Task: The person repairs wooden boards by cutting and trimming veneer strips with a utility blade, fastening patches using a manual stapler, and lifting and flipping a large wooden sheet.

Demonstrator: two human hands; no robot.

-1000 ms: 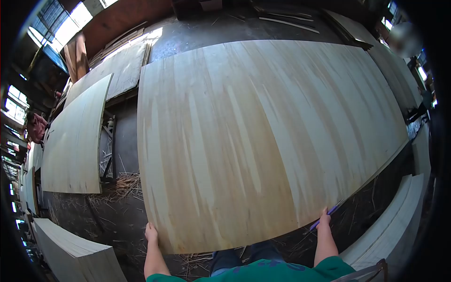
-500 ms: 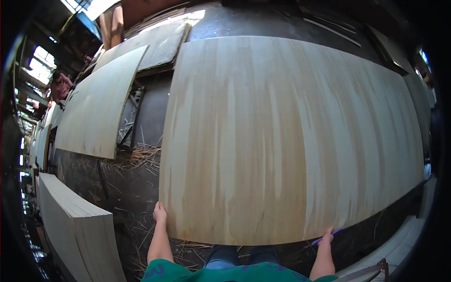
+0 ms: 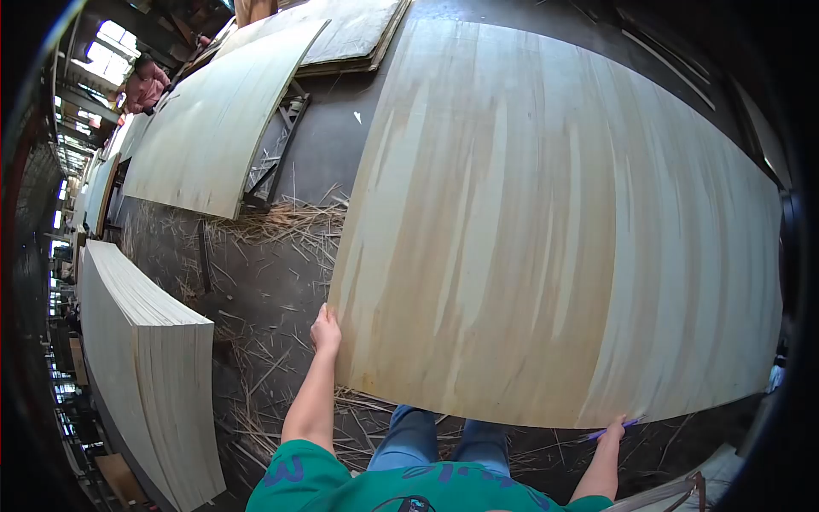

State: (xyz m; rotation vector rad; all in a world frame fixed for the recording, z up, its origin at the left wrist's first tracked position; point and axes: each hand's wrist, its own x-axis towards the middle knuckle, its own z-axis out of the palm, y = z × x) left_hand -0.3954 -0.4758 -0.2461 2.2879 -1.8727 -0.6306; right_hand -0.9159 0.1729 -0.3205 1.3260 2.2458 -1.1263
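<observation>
A large plywood sheet (image 3: 478, 247) with pale and tan streaks fills the middle and right of the view. My left hand (image 3: 325, 330) is closed on its left edge, near the close corner. At the near edge, further right, my right hand (image 3: 612, 430) grips the sheet's rim. A thin purple pen-like stick (image 3: 630, 422) is held in that same hand. The fingers under the sheet are hidden on both sides.
To the left stands a thick stack of wood sheets (image 3: 175, 410). Behind it, another panel (image 3: 217, 119) rests on a metal frame (image 3: 281, 149). Wood splinters (image 3: 290, 224) litter the dark floor. A person in a pink top (image 3: 145, 88) is at far left.
The view has shifted, so the floor and stack sit higher in it. The sheet appears further right and more slanted, with both hands still on its edges.
</observation>
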